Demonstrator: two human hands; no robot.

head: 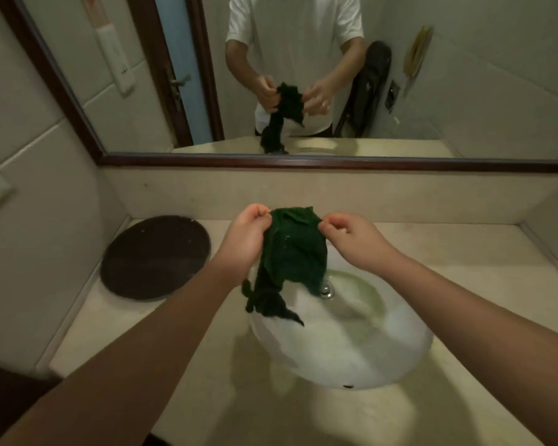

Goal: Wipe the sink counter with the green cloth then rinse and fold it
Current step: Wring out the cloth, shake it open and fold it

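A dark green cloth (292, 252) hangs crumpled above the white sink basin (351, 358), its lower end dangling over the basin's left rim. My left hand (244, 239) pinches the cloth's top left edge. My right hand (351, 239) pinches the top right edge. Both hands hold it up over the back of the basin. The cloth hides the tap; only the metal drain fitting (326, 290) shows below it. The beige sink counter (161, 320) surrounds the basin.
A round dark lid or tray (155, 257) lies on the counter at the left. A framed mirror (303, 162) runs along the back wall and reflects me and the cloth. Tiled walls close in left and right.
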